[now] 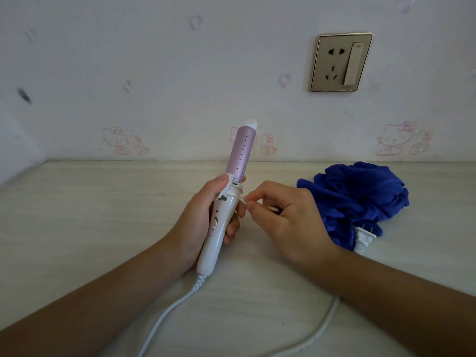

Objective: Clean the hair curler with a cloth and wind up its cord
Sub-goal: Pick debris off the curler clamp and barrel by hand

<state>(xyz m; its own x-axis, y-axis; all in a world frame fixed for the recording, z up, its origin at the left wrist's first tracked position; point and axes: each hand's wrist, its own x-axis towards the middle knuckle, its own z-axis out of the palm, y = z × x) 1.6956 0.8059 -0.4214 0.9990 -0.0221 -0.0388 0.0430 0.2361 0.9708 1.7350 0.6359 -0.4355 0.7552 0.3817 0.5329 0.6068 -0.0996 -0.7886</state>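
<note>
The step in hand looks like fiddling with the curler (226, 199) itself, not yet wiping or winding: the cloth (360, 199) lies bunched on the table (90, 202) to the right, untouched, with the plug (363, 238) resting against it. The left hand (203, 217) wraps the white handle, holding the curler tilted, pink barrel up. The right hand (286, 215) pinches a small white tab at the collar between thumb and forefinger (what the tab is, I cannot tell). The cord (164, 313) trails loose across the table. Next, the right hand must probably let go and reach for the cloth.
</note>
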